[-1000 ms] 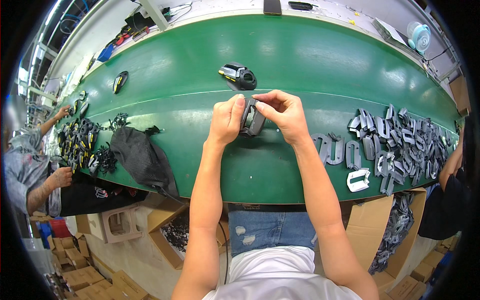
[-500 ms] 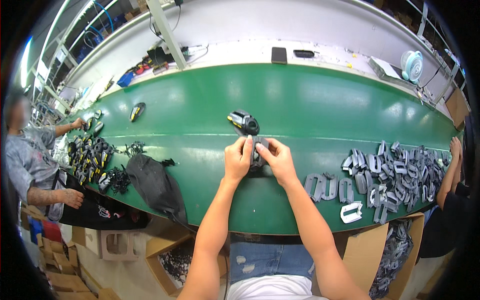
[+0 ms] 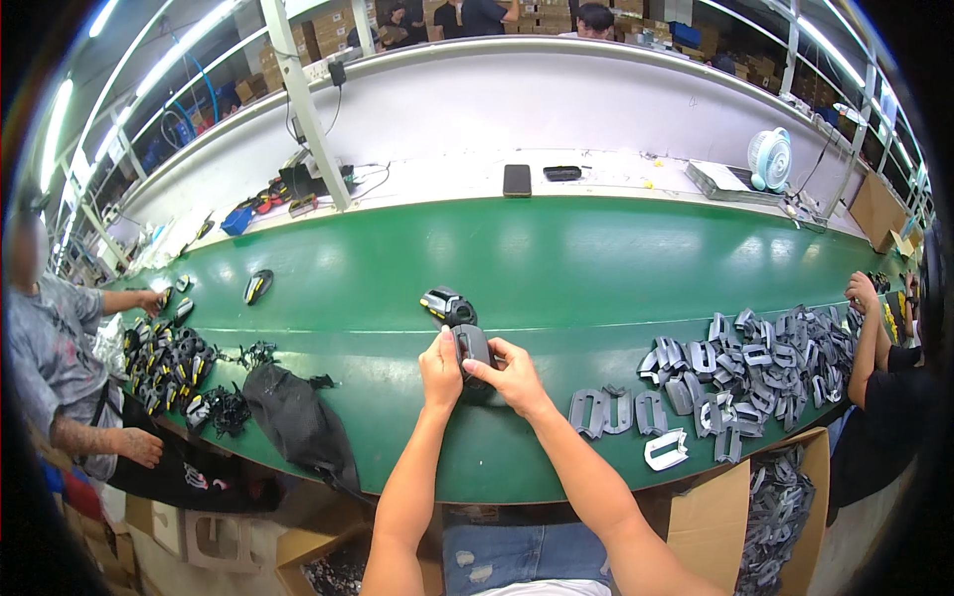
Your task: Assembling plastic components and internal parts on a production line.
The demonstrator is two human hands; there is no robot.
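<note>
One elongated dark-grey plastic part sits between left hand and right hand, fingers clamped on it, mid-way between the smooth green workbench's near and far edges; long axis points far-edgeward.

The fingers partly hide the grey piece; the lower edge crops the right-hand cardboard box.

The dark grey part I have between my left hand and my right hand is a smooth, matte shell with a rounded end and a slot in its face. I hold it tilted, rounded end toward the far edge of the table, roughly midway between that edge and the near one. Whether its underside touches, I can't tell.
</note>
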